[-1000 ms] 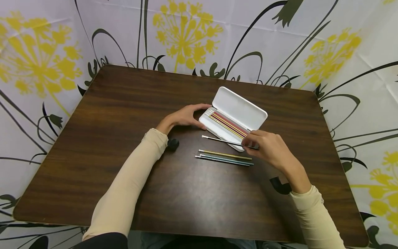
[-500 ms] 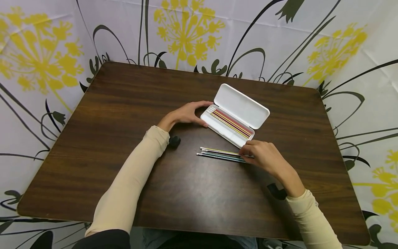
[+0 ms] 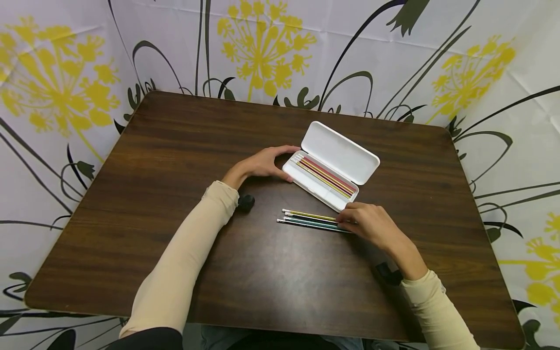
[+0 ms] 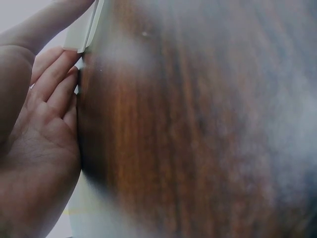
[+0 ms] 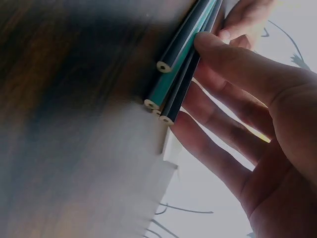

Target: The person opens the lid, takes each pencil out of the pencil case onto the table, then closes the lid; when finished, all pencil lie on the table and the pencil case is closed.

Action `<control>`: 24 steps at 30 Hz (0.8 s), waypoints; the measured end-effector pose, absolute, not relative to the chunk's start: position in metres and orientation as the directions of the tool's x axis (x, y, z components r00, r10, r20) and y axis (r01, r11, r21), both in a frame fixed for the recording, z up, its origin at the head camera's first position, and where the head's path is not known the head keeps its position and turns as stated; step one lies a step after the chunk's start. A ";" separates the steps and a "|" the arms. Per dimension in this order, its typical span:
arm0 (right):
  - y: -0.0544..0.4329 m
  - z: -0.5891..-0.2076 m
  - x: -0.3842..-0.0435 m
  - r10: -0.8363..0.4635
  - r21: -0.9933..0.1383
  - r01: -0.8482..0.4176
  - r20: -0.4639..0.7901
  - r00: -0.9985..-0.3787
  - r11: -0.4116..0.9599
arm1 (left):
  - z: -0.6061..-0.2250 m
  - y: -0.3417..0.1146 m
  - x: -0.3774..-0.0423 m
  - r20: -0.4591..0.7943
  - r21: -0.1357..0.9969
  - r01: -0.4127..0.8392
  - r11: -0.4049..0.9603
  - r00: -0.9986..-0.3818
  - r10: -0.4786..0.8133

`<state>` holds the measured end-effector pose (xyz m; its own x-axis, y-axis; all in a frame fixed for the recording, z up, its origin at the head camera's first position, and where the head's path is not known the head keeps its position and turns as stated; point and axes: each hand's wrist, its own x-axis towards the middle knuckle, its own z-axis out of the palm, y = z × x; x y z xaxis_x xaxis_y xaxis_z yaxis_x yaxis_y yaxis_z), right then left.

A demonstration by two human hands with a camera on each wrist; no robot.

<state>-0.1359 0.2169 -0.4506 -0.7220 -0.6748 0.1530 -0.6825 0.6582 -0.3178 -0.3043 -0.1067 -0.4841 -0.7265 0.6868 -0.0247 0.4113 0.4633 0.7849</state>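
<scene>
Dark pencil [image 5: 181, 90], pinched by the right hand [image 3: 369, 223], has come down beside other pencils [image 3: 311, 223] at six o'clock from the case [image 3: 341, 151], left hand [image 3: 265, 162] gripping its nine-o'clock end.

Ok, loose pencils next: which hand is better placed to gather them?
Probably the right hand: it is touching the loose pencils. The left hand is apart from them, holding the left end of the case.
</scene>
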 end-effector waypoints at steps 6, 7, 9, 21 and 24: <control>0.220 -0.451 -0.135 -0.661 -0.332 -0.666 0.146 -0.736 0.668 | -0.483 -0.104 -0.304 -0.018 0.788 0.414 0.457 -0.725 0.688; 0.220 -0.451 -0.135 -0.661 -0.332 -0.666 0.148 -0.736 0.668 | -0.483 -0.103 -0.304 -0.019 0.787 0.414 0.457 -0.724 0.689; 0.221 -0.451 -0.135 -0.660 -0.332 -0.667 0.152 -0.735 0.667 | -0.483 -0.103 -0.304 -0.022 0.786 0.415 0.459 -0.723 0.691; 0.231 -0.393 -0.186 -0.468 -0.274 -0.573 0.363 -0.806 0.773 | -0.483 -0.106 -0.303 -0.006 0.790 0.421 0.446 -0.722 0.692; 0.233 -0.380 -0.198 -0.411 -0.268 -0.523 0.377 -0.830 0.809 | -0.484 -0.105 -0.303 -0.012 0.785 0.418 0.457 -0.727 0.687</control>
